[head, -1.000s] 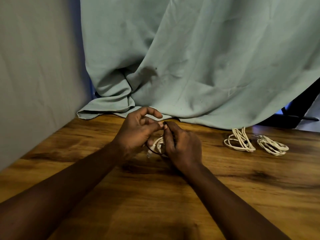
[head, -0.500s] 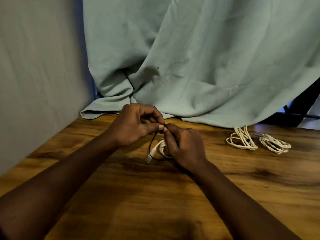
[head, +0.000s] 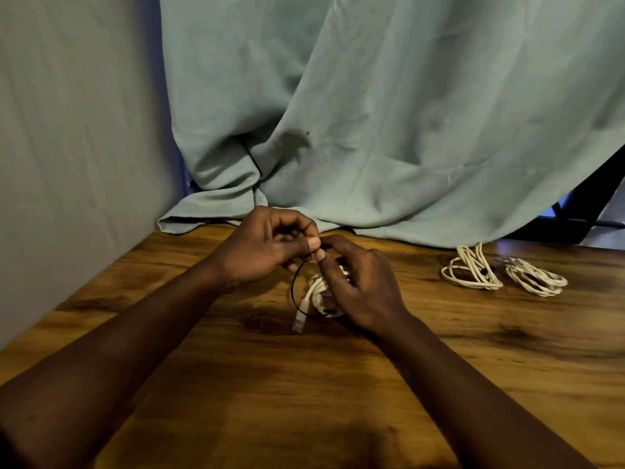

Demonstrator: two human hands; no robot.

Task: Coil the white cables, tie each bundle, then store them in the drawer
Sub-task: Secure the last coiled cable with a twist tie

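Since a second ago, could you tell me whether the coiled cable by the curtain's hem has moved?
No. The coiled cable stays put, its top against the curtain hem, beside the other bundle.

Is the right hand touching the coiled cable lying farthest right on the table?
No, the right hand holds another bundle, and the farthest-right coiled cable lies apart from it.

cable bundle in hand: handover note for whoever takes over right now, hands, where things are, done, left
Left hand pinches one end of the black tie.
Right hand pinches the other end, over the third bundle.
Done: middle bundle and far-right bundle lie coiled on the table, apparently tied.
Left: finish this tie, store all three; no drawer in view.
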